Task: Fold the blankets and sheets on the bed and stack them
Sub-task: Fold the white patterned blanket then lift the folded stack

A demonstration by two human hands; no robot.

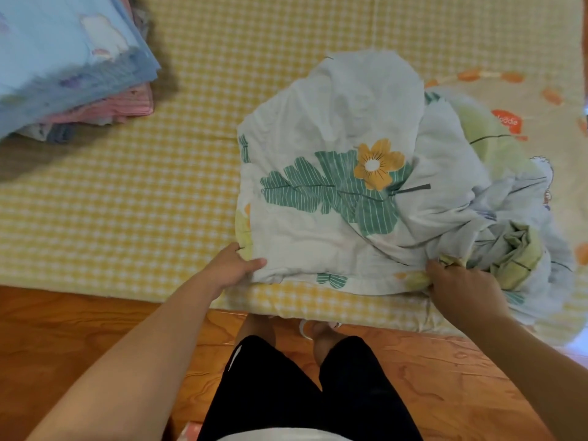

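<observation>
A white sheet with green leaves and an orange flower (331, 173) lies crumpled on the bed near its front edge. My left hand (234, 267) grips the sheet's near left corner, thumb on top. My right hand (458, 281) grips the sheet's near edge further right, fingers curled into the bunched cloth. A pale green and white blanket (512, 253) is tangled under the sheet's right side. At the far left stands a stack of folded blankets (66, 68), light blue on top, pink below.
The bed carries a yellow checked cover (143, 192). A beige cloth with orange prints (509, 100) lies at the back right. A wooden floor (95, 316) runs along the bed's front edge, where my legs stand.
</observation>
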